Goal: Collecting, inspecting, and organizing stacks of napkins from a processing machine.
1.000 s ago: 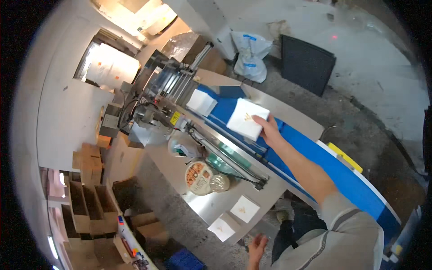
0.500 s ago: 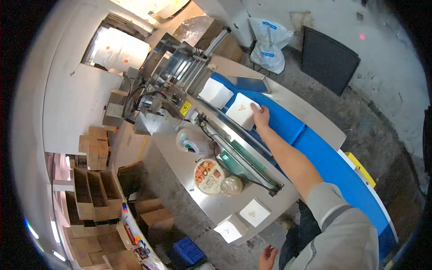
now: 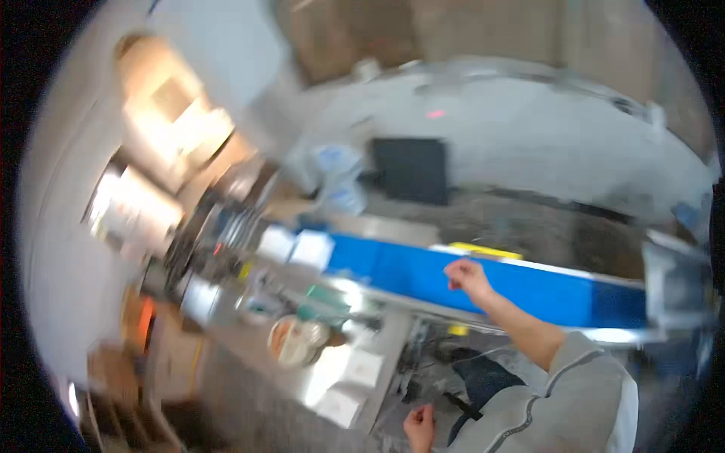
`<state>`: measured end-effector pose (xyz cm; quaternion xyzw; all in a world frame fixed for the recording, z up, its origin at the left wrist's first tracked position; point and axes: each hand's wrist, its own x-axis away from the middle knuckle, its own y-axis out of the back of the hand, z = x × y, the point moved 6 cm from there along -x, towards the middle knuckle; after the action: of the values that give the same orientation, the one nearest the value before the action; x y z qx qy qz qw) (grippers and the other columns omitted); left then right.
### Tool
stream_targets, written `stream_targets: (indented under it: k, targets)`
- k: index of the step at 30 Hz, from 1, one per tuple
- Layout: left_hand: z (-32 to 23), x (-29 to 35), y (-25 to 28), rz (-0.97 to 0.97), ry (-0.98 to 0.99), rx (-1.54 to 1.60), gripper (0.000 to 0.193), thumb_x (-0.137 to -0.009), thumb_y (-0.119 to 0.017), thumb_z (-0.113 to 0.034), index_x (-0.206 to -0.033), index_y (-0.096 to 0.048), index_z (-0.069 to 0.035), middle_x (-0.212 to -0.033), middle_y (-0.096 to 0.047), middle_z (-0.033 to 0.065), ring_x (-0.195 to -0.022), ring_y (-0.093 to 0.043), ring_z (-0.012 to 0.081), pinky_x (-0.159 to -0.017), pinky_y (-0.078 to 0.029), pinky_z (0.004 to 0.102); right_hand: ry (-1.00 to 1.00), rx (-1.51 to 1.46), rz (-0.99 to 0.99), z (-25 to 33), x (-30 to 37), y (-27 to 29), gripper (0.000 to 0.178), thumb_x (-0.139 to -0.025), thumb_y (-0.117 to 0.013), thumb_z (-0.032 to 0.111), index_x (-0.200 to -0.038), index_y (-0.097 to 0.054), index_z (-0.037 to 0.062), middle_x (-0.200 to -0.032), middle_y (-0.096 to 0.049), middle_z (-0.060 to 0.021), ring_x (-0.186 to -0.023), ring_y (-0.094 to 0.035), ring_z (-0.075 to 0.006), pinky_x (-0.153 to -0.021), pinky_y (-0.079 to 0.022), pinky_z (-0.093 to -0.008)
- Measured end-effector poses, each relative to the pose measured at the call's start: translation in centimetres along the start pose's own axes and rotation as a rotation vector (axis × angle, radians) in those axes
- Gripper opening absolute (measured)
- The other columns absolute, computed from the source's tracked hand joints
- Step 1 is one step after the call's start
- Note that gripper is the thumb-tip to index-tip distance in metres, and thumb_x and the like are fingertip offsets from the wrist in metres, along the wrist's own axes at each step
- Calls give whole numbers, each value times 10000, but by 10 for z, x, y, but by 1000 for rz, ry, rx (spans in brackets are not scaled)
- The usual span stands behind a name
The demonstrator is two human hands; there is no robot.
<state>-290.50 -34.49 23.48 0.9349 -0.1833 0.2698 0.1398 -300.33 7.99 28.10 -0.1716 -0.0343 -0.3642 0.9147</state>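
Observation:
My right hand (image 3: 467, 278) hangs over the blue conveyor belt (image 3: 529, 293), fingers curled in, with no object visible in it. To its left, two white boxes (image 3: 311, 251) sit side by side at the belt's machine end, apart from the hand. Low in the picture, beside my dark trouser leg, my left hand (image 3: 421, 428) is loosely closed and appears to hold nothing. Nearest to it are two more white boxes, one (image 3: 362, 368) behind the other (image 3: 338, 408), on the metal table's corner. Motion smears much of the picture.
A metal machine (image 3: 226, 226) stands at the belt's left end. A round tub (image 3: 288, 341) and a clear roll share the metal table. Beyond the belt are a dark panel (image 3: 411, 171), white bags (image 3: 340, 181) and a yellow strip (image 3: 487, 250). Brown cartons (image 3: 113, 370) lie lower left.
My right hand has let go of the white box and moved right along the belt. That box stays by the machine end. The whole view has swung to the right.

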Motion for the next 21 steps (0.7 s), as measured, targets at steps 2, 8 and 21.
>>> stream_targets:
  k: [2, 8, 21]
  targets:
    - [0, 9, -25, 72, -212, -34, 179, -913, -683, -157, -928, -685, 21, -717, -627, 12, -623, -560, 87, -581, -457, 255, 62, 42, 16, 26, 92, 70, 154, -913, -688, 194, -967, -664, 52, -818, -675, -33, -688, -643, -132, -620, -554, -323]
    - [-28, 116, -144, 632, -646, -329, 184, -945, -645, -155, -1073, -637, -24, -788, -586, 16, -670, -519, 85, -559, -434, 257, 15, 176, -443, 35, 351, 295, 194, -932, -630, 128, -1092, -632, 17, -873, -658, -40, -779, -628, -128, -685, -533, -283]
    - [143, 345, -453, 1211, -321, -727, 305, -833, -669, -15, -1128, -615, 43, -785, -655, 39, -637, -605, 114, -575, -492, 243, 64, -143, -1014, -48, 792, 593, 196, -935, -653, 193, -1015, -659, 15, -838, -668, -33, -756, -614, -102, -686, -523, -264]
